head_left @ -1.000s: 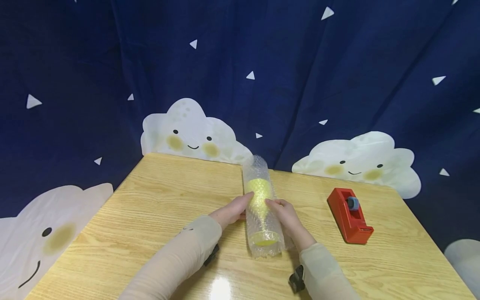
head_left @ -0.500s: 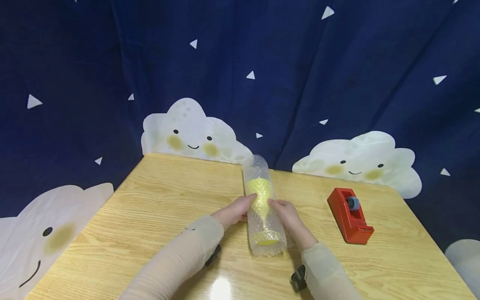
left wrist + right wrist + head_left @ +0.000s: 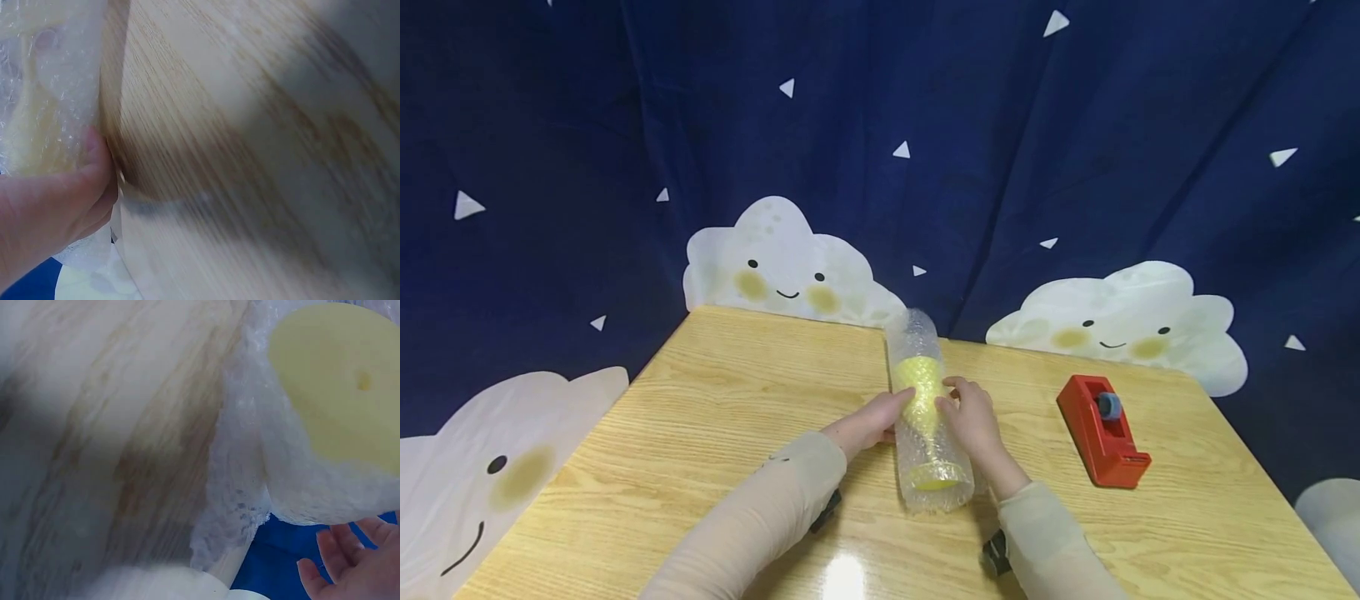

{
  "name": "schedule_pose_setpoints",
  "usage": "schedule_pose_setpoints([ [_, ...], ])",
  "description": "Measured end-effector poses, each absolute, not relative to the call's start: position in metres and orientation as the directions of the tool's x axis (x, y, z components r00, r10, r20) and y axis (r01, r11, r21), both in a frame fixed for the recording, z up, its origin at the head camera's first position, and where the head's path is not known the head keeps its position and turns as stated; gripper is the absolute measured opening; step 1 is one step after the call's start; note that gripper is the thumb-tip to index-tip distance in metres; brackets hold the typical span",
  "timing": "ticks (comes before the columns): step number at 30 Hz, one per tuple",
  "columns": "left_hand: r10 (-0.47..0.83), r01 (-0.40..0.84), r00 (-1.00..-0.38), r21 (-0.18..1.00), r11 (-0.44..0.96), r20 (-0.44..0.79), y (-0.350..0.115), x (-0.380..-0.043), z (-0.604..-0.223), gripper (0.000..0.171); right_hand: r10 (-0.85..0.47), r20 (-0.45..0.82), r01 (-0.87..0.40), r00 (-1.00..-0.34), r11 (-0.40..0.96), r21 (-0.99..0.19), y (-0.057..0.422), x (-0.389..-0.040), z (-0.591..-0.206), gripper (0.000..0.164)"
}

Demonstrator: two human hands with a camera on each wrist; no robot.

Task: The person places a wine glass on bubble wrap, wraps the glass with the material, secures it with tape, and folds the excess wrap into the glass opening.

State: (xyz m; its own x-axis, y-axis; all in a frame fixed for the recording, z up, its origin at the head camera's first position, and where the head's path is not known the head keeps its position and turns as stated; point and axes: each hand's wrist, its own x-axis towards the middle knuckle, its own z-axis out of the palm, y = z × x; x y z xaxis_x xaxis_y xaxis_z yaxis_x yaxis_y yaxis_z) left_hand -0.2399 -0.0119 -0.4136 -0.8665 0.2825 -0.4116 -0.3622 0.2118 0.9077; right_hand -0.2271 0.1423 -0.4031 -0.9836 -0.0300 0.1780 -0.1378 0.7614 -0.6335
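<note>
A roll of clear bubble wrap (image 3: 912,333) lies lengthwise on the table, wound around a yellow goblet-shaped thing (image 3: 922,400). The goblet's round base (image 3: 331,381) faces the near end of the roll. My left hand (image 3: 872,419) grips the roll's left side, thumb on top and fingers low along the side, as the left wrist view also shows. On the other side my right hand (image 3: 976,423) has its thumb and index fingertip at the wrap. Its fingers (image 3: 337,553) are spread and loosely bent in the right wrist view. A loose flap of wrap (image 3: 234,469) sticks out along the right side.
A red tape dispenser (image 3: 1101,433) with a blue-rimmed tape roll (image 3: 1108,407) stands on the wooden table (image 3: 760,375), right of the hands. Behind the table hangs a dark blue curtain (image 3: 820,125) with clouds. Black wrist cameras (image 3: 996,552) sit under both sleeves.
The roll's near end shifted slightly right at first. Since then my right hand has lifted its index finger and spread it from the thumb. The left hand keeps its grip.
</note>
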Motion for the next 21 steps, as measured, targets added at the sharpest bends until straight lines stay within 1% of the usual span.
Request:
schedule_pose_setpoints([
  [5,0.254,-0.379,-0.869,0.901,0.210,-0.425,-0.0089,-0.2394,-0.4164,0.056,-0.031,0.178,-0.120,-0.983,0.848,-0.516,0.1437,-0.2252,-0.3975,0.034],
  [7,0.240,-0.391,-0.868,0.897,0.208,-0.434,-0.0077,-0.2397,-0.4184,0.056,-0.029,0.176,-0.115,-0.984,0.860,-0.497,0.1453,-0.2254,-0.3965,0.034],
  [12,0.230,-0.403,-0.865,0.891,0.210,-0.446,-0.0066,-0.2398,-0.4200,0.054,-0.029,0.175,-0.112,-0.984,0.867,-0.486,0.1480,-0.2266,-0.3965,0.033],
  [21,0.238,-0.409,-0.859,0.887,0.216,-0.454,-0.0063,-0.2402,-0.4185,0.057,0.004,0.232,-0.118,-0.973,0.852,-0.510,0.1450,-0.2266,-0.3951,0.027],
])
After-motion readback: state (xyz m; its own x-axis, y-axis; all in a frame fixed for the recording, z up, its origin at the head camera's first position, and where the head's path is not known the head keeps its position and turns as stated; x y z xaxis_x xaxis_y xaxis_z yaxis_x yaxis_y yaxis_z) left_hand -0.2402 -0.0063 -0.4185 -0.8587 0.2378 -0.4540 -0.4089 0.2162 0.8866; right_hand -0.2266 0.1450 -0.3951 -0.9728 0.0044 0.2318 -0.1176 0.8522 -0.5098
